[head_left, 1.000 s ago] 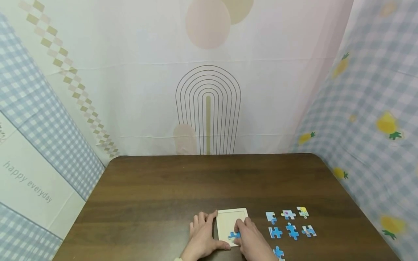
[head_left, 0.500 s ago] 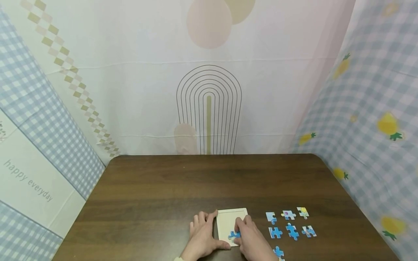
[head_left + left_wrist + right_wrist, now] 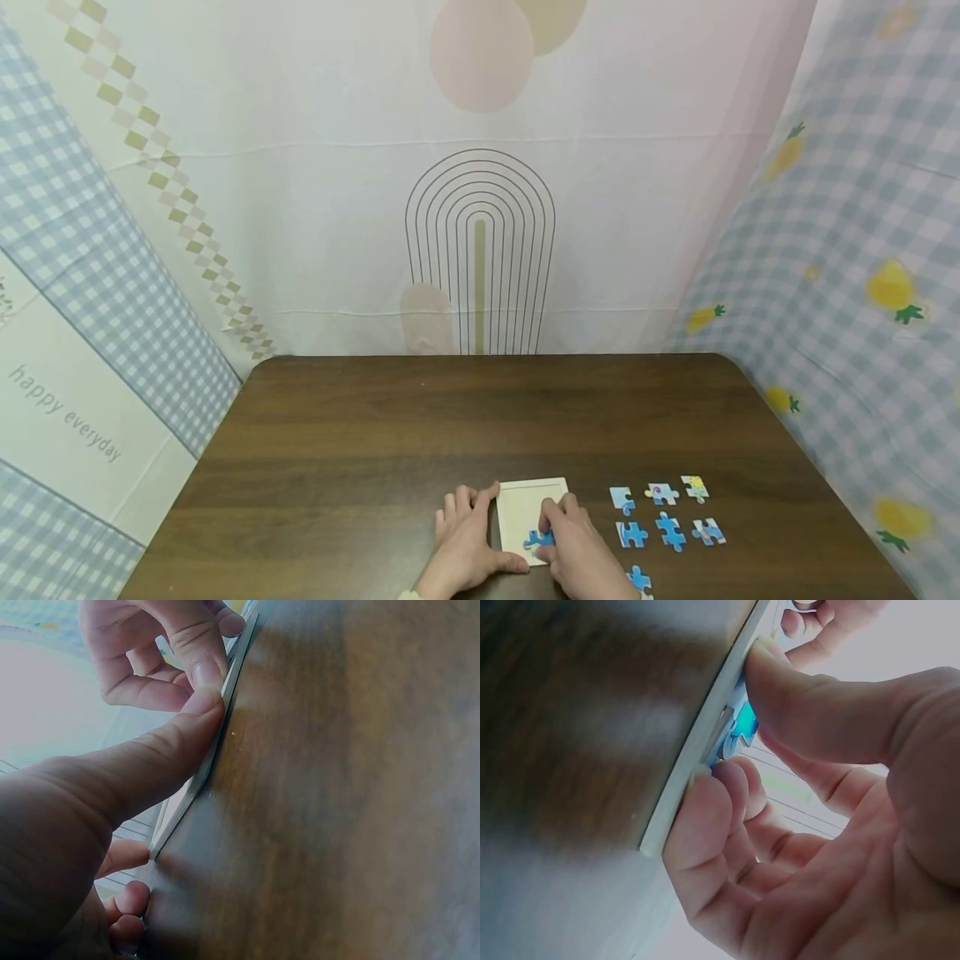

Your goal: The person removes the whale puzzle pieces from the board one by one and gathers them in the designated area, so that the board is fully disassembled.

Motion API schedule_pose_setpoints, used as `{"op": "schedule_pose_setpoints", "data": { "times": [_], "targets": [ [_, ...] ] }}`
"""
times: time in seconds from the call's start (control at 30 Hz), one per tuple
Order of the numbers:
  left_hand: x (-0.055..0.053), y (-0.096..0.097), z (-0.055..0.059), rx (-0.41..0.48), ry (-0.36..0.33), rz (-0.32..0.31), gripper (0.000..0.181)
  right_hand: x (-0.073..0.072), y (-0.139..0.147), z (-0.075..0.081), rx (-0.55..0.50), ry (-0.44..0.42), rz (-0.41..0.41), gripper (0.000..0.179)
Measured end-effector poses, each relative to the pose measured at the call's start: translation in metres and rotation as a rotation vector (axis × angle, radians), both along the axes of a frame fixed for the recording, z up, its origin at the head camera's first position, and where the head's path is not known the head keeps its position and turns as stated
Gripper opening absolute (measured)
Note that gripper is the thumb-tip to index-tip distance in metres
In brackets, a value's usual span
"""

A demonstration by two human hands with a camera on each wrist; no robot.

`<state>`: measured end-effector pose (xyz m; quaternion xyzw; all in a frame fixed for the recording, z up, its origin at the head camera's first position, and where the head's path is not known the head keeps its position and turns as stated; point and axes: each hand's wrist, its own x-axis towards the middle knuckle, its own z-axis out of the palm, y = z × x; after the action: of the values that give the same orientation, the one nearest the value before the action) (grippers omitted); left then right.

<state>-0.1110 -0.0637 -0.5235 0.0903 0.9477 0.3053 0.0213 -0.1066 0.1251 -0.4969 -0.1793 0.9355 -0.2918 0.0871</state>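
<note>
A pale wooden puzzle tray (image 3: pixel 517 507) with a raised rim lies at the table's near side. My left hand (image 3: pixel 467 542) steadies it, index finger at the far left corner and thumb along the near edge. Over the tray's near right part, my right hand (image 3: pixel 583 554) pinches a blue jigsaw piece (image 3: pixel 537 540), partly hidden by the fingers. In the right wrist view the blue piece (image 3: pixel 744 724) shows low at the tray, between thumb and curled fingers. The left wrist view has both thumbs close together at the tray's edge (image 3: pixel 202 776).
Right of the tray, several loose jigsaw pieces lie in rows on the brown table (image 3: pixel 360 433), among them a blue piece (image 3: pixel 671 532) and one with a yellow print (image 3: pixel 695 488). Another blue piece (image 3: pixel 639 581) lies nearer the front. Patterned cloths (image 3: pixel 337 208) hang around the table.
</note>
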Motion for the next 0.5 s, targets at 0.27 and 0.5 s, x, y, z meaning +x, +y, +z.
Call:
{"op": "schedule_pose_setpoints", "data": {
  "times": [0.27, 0.5],
  "targets": [
    [0.0006, 0.0006, -0.0002, 0.003, 0.005, -0.003, 0.112, 0.0010, 0.0015, 0.0006, -0.013, -0.004, 0.002, 0.029],
    [0.0006, 0.0004, -0.0007, -0.005, 0.004, -0.005, 0.112, 0.0010, 0.0046, -0.0001, -0.047, -0.001, -0.012, 0.024]
  ]
}}
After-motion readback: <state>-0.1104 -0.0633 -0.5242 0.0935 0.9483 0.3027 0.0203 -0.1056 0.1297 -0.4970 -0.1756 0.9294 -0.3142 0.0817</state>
